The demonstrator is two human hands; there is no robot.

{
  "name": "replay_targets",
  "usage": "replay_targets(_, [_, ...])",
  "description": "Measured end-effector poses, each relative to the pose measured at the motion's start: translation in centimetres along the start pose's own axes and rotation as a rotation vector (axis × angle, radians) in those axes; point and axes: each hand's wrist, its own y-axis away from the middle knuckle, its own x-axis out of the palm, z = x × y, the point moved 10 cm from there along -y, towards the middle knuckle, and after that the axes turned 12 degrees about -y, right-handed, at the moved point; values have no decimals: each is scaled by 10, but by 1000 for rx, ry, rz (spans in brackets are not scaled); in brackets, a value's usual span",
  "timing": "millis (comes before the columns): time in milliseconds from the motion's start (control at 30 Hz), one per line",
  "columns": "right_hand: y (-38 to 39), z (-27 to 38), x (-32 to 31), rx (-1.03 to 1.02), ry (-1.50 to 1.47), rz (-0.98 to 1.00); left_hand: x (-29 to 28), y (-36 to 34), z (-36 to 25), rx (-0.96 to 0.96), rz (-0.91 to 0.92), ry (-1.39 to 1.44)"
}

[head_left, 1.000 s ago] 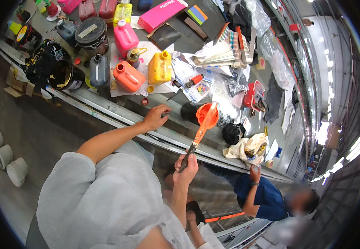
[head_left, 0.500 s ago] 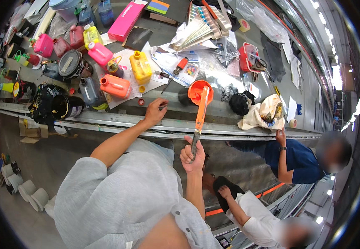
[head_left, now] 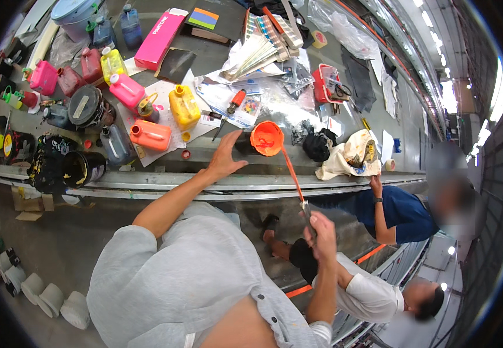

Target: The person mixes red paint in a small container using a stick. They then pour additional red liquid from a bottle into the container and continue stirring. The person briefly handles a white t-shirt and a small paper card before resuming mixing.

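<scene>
A dark tub [head_left: 266, 139] coated inside with bright orange ink stands near the front edge of the worktable. Close against its left side is my left hand [head_left: 226, 159], fingers and thumb spread apart; whether the fingertips touch the tub, I cannot tell. My right hand [head_left: 321, 236] grips the dark handle of an ink spatula [head_left: 291, 172]. Its long orange-smeared blade slants up to the left, narrow side toward me, and its far end meets the tub's right rim. Left of the tub lies a screwdriver-like tool with a red handle [head_left: 237, 100].
Ink jugs, such as a yellow jug [head_left: 184, 108] and an orange jug [head_left: 151, 136], crowd the left. A fanned colour swatch book [head_left: 257, 58] lies behind, a red basket [head_left: 327, 83] farther right. Two people stand at right; one touches a cream cloth [head_left: 353, 155].
My right hand has moved right and nearer me, turning the spatula blade edge-on and drawing it to the tub's rim. My left hand has opened and come closer to the tub.
</scene>
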Motion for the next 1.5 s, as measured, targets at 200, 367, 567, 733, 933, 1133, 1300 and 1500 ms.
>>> replay_targets(200, [-25,154,55,-553,1342,-61,29,-36,-11,58,22,27])
replay_targets(367, [-74,214,122,-900,1132,186,44,-65,2,107,231,159])
replay_targets(567, [-169,198,105,-743,28,84,28,-63,0,15,218,23])
replay_targets(733, [-190,159,138,-456,-410,271,29,-19,-23,-96,-73,-42])
replay_targets(933, [-181,194,108,-667,-712,226,29,-50,-11,-32,-138,-33])
replay_targets(1133, [-156,177,167,-776,-174,554,40,-75,-9,-38,226,95])
replay_targets(1300, [-163,158,148,-664,-80,782,28,-78,-22,-28,222,144])
replay_targets(1500, [-193,159,130,-600,-505,388,35,-76,-13,-74,277,174])
